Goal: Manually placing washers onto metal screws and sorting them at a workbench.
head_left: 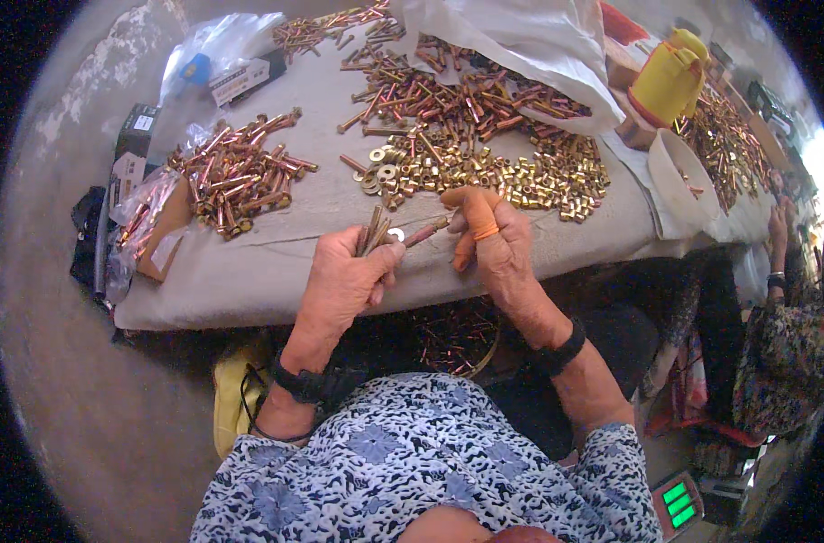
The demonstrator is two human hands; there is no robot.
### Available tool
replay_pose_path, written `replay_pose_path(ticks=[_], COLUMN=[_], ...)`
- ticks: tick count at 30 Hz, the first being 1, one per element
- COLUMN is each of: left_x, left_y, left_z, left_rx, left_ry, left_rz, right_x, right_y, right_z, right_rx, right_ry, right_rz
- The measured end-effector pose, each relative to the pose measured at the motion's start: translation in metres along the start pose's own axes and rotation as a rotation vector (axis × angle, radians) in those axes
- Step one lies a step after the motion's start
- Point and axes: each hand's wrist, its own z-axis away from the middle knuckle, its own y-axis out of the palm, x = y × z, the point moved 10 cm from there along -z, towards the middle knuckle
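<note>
Several brass-coloured bolts (373,230) are bunched upright in my left hand (347,279), its fingers closed round them. One more bolt (425,233) points out sideways from that hand toward the right, with a pale washer (395,235) by its near end. My right hand (495,237) has orange coverings on some fingers. Those fingers are bent in around the tip of the sideways bolt; whether they pinch something small there is hidden. Beyond both hands lie a heap of short gold sleeves (511,176) and a few flat washers (376,172).
Piles of bolts lie at left (240,176) and at the back (457,100). An open carton (166,237) stands at the table's left edge. To the right are a yellow jug (669,80), a white bowl (679,176) and another person's arm (779,240). Below the table sits a container of bolts (457,339).
</note>
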Motion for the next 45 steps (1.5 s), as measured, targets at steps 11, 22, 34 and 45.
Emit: replay_pose_path(ticks=[11, 22, 34, 45], left_x=[0.001, 0.000, -0.006, 0.010], left_y=[0.001, -0.004, -0.006, 0.005], left_z=[0.000, -0.006, -0.001, 0.004], left_rx=[0.008, -0.035, -0.073, 0.206], left_ry=[0.050, 0.185, 0.314, -0.065], left_rz=[-0.140, -0.243, -0.363, -0.111], right_x=[0.020, 0.022, 0.028, 0.040], right_y=[0.015, 0.013, 0.018, 0.029], right_z=[0.005, 0.005, 0.007, 0.018], right_rx=[0.142, 0.084, 0.153, 0.336], right_ry=[-0.304, -0.315, -0.298, -0.442], right_rz=[0.508, 0.394, 0.584, 0.458])
